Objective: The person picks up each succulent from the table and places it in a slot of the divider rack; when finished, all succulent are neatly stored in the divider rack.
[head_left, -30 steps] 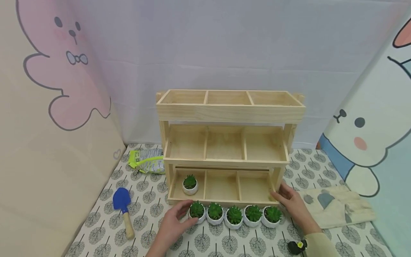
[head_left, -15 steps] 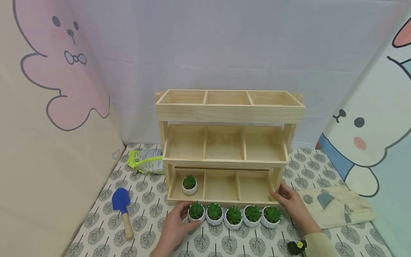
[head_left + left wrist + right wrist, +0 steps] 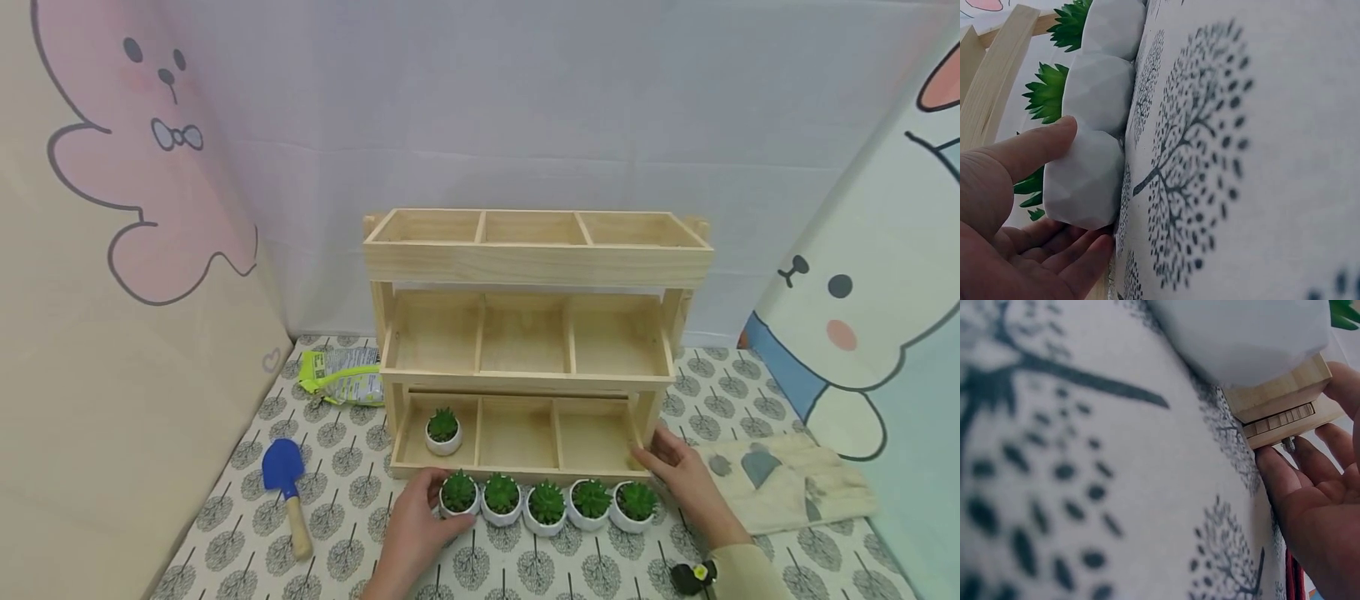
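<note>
White pot gripped by left hand | right hand fingers straight against shelf

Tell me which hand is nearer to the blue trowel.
Left. The left hand grips the leftmost potted succulent, a short way right of the blue trowel; the right hand rests at the wooden rack's far right corner.

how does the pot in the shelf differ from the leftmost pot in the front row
The shelf pot sits alone in the rack's bottom-left compartment, untouched; the leftmost row pot stands on the tablecloth, gripped by the left hand and touching its neighbour. Both are white pots with green succulents.
</note>
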The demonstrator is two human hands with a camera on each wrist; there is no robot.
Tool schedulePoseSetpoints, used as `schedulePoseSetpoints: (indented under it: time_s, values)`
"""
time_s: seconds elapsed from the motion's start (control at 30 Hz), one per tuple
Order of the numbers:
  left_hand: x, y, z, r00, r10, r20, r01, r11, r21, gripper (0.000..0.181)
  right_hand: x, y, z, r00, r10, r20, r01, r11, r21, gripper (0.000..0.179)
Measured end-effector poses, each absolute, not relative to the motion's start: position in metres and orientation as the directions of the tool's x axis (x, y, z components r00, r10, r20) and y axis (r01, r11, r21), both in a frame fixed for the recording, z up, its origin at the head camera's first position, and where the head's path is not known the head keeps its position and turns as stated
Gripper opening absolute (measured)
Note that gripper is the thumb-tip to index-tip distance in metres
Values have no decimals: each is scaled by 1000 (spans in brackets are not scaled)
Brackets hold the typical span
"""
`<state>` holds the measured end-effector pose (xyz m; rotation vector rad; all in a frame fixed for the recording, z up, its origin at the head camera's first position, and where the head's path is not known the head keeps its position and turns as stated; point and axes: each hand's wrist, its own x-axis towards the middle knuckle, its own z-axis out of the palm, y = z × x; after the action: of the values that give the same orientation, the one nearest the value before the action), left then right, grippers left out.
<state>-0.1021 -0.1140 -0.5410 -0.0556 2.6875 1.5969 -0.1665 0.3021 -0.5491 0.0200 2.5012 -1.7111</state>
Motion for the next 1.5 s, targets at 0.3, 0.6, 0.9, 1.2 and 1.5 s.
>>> schedulePoseSetpoints:
  time_s: [0.3,0.6,0.9,1.2,1.5]
  values:
    - [-102,-119,-543,-999,24,-39,-25,431,902,66,-166,301,-549,-994,-48,-100,77,352,-933,78]
    - [-103,-125,-545,-996,82,-23,9,370,929,63,-166,302,-550,-994,-59,-91,67,326,-943,77]
    - [-102,-127,-544,-995,100,0,38,379,925,67,-165,301,-550,-995,-60,-85,60,331,-942,77]
    - [-101,-129,-543,-993,112,24,67,393,917,68,-165,302,-550,-994,-59,-87,62,342,-938,77]
    - [-99,-131,-541,-992,114,45,87,390,917,69,-167,303,-551,-994,-64,-90,64,333,-941,78]
